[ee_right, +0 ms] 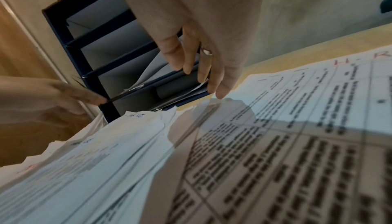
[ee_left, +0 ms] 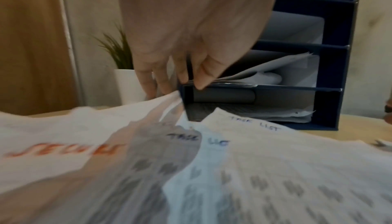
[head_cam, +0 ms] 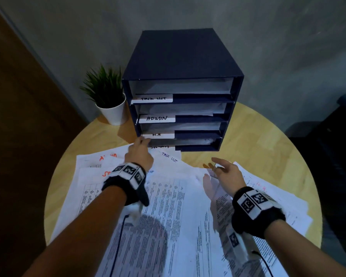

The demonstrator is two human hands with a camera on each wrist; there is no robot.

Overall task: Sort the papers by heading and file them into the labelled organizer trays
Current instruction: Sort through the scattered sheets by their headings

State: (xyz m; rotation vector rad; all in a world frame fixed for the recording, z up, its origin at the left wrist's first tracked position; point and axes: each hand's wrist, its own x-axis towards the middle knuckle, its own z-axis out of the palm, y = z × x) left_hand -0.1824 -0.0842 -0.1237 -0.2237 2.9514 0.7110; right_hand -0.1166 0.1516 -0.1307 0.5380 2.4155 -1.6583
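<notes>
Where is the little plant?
In the head view the plant stands in a white pot at the table's far left, right beside the organizer's left wall, beyond the left hand.

Grey wall (head_cam: 268, 37), round wooden table (head_cam: 258, 136)

A dark organizer (head_cam: 183, 90) stands just beyond both hands on a round table (head_cam: 268, 140). The left hand (head_cam: 139, 154) reaches its lowest tray; the right hand (head_cam: 226, 173) hovers, fingers spread, over loose papers (head_cam: 168, 206). A plant (head_cam: 106, 92) sits beyond the left hand.
</notes>
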